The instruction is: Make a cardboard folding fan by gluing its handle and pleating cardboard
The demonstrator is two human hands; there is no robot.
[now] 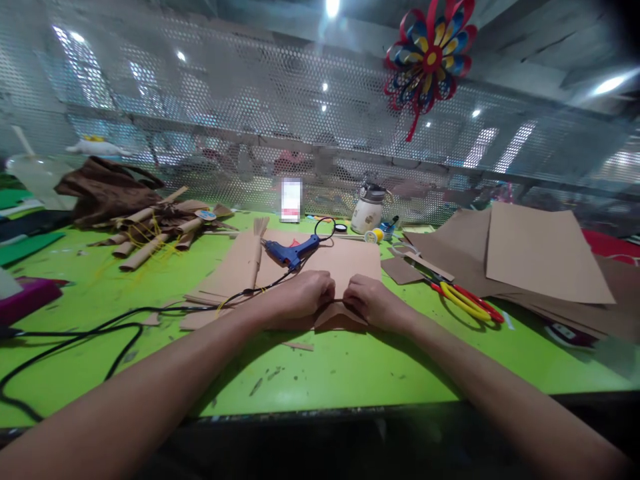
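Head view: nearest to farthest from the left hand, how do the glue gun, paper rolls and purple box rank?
1. Glue gun, just beyond the left hand.
2. Paper rolls, farther left.
3. Purple box, at the left edge.

L grip [315, 292], R grip [369, 300] pinching brn paper [341, 318], glue gun [291, 253] nr

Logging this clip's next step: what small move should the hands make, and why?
Probably curl the paper over a little, evenly: the left hand and right hand seem to pinch its edge, which looks bent up between them, and rolled tubes lie at the left.
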